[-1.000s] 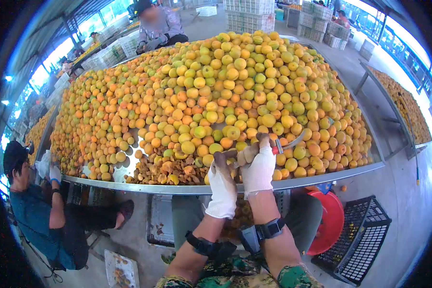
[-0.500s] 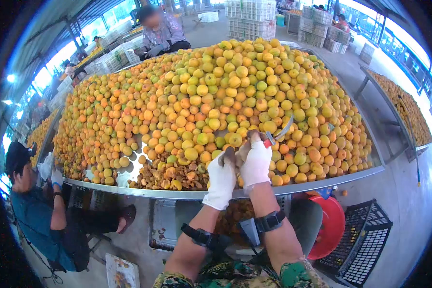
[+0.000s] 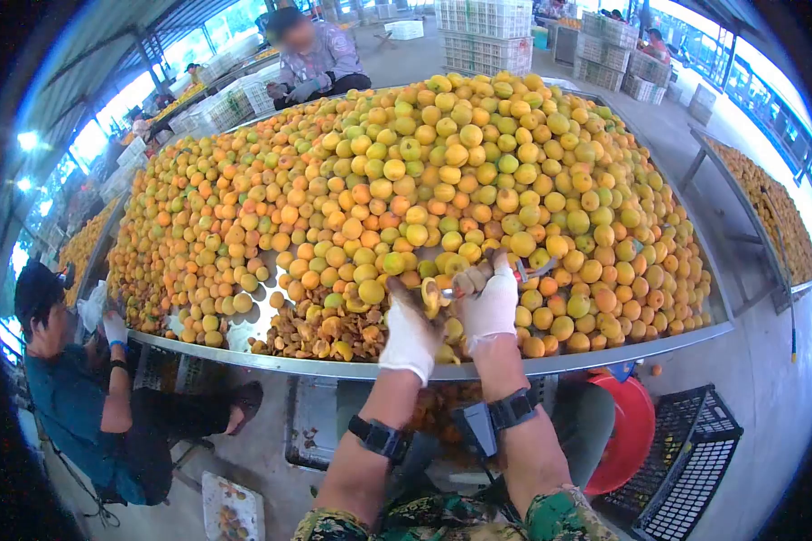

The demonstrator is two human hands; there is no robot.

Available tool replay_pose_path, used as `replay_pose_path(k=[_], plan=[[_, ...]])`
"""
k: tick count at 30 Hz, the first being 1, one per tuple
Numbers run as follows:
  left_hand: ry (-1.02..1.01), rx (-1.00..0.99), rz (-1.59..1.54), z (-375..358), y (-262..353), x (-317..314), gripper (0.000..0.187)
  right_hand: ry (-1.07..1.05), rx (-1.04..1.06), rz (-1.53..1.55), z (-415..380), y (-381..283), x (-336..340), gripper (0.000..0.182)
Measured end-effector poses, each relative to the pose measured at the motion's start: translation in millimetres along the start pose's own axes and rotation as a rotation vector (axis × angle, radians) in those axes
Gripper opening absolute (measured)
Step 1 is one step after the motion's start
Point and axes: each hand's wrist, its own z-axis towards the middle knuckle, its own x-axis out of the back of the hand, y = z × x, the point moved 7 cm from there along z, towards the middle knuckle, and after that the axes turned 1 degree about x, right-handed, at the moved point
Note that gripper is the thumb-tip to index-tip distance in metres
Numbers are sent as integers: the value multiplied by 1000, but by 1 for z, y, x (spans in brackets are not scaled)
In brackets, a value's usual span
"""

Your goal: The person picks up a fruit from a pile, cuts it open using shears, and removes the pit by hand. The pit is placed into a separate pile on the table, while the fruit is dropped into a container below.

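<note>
Over the near edge of a table heaped with apricots (image 3: 388, 194), my left hand (image 3: 410, 329), in a white glove with bare fingertips, holds a cut apricot (image 3: 431, 296). Motion blurs the exact grip. Just to its right, my right hand (image 3: 491, 305), gloved alike, is closed around a small knife (image 3: 521, 270) with a red handle. Its curved blade points right, away from the left hand. The right fingertips lie close to the cut apricot. A pile of brown-orange apricot pieces (image 3: 320, 332) lies on the tabletop left of my hands.
The metal table rim (image 3: 595, 350) runs in front of me. Below are a red basin (image 3: 630, 433), a black crate (image 3: 695, 469) and a white tray (image 3: 209, 505). A co-worker (image 3: 81, 397) sits at left; another person (image 3: 316, 59) works across the table. White crates (image 3: 485, 36) stand behind.
My hands have moved apart slightly, and a cut apricot now shows between them. The knife has turned, its blade lying lower and flatter. The view has shifted a little.
</note>
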Motion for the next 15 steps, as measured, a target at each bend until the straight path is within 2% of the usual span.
replay_pose_path(k=[1, 2, 3, 4, 5, 7, 8, 9, 10, 11, 12, 13, 15], plan=[[52, -139, 521, 58, -45, 48, 42, -1, -3, 0, 3, -2, 0, 30], [51, 75, 262, 58, -53, 63, 41, -66, 38, -40, 7, -9, -2, 30], [49, 287, -1, 30, -21, 39, 41, -128, 81, -80, 9, -16, -3, 29], [-23, -257, 619, 18, 16, 31, 31, -138, 110, -163, 9, -21, -1, 22], [-23, -251, 617, 21, 18, 39, 31, -133, 111, -167, 8, -19, 0, 22], [-112, 577, -353, 20, -26, 45, 26, -30, 376, -809, 2, -28, -1, 15], [-227, 79, 222, 16, -10, 43, 24, -91, 442, -845, 1, -32, 2, 12], [-223, 89, 222, 0, 1, 39, 24, -81, 436, -850, -2, -36, 6, 12], [-273, -164, 684, -24, 33, 24, 25, -103, 424, -861, -4, -39, 8, 12], [-321, -427, 1147, -43, 49, 10, 35, -126, 414, -869, -6, -42, 8, 12], [-219, -4, 383, -46, 28, 27, 32, -150, 410, -873, -9, -43, 9, 12], [-219, -1, 380, -57, 22, 27, 32, -147, 410, -877, -12, -45, 11, 12], [-391, -347, 666, -88, 25, 6, 30, -71, 448, -774, -17, -53, 19, 11]])
